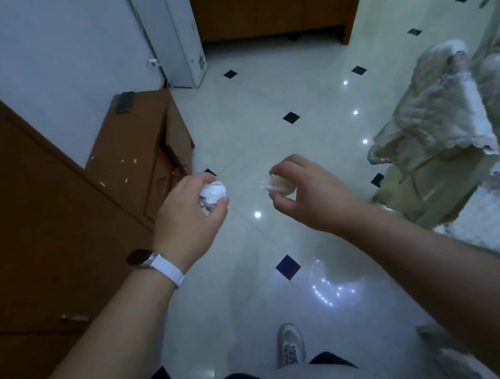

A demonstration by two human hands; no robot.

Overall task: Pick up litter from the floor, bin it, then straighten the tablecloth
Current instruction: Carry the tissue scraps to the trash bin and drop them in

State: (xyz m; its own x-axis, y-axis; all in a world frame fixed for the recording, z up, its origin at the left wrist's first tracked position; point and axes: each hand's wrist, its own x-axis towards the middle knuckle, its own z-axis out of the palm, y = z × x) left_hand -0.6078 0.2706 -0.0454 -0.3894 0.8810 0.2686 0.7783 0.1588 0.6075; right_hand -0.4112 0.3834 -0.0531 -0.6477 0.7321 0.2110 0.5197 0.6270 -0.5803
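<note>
From the head camera, the landmark is the low wooden cabinet (138,146), a brown box with a flat, scuffed top and pale chips in its varnish. A dark flat object (125,102) lies at the far corner of that top; what it is I cannot tell.

Just past the cabinet's near front corner, the left hand (188,216) hangs in the air with its fingers and thumb curled round a white paper ball (213,192), tightly crumpled and full of sharp creases. A watch (156,263) with a smooth white strap circles that wrist.

Further from the cabinet, to its right, the right hand (302,188) pinches a beige wad (279,183) between fingertips and thumb; the wad looks soft and frayed at its edge. The two hands are apart.

Below them, stretching away from the cabinet's foot, the floor (278,96) is glossy pale tile set with small black diamonds, with points of light mirrored in it. Well to the cabinet's right, across the floor, the tablecloth (443,119) hangs rumpled and bunched, thin fabric with a faded flower print and a scalloped white hem. A pale shoe (290,344) stands on the tile nearer the camera than the cabinet.
</note>
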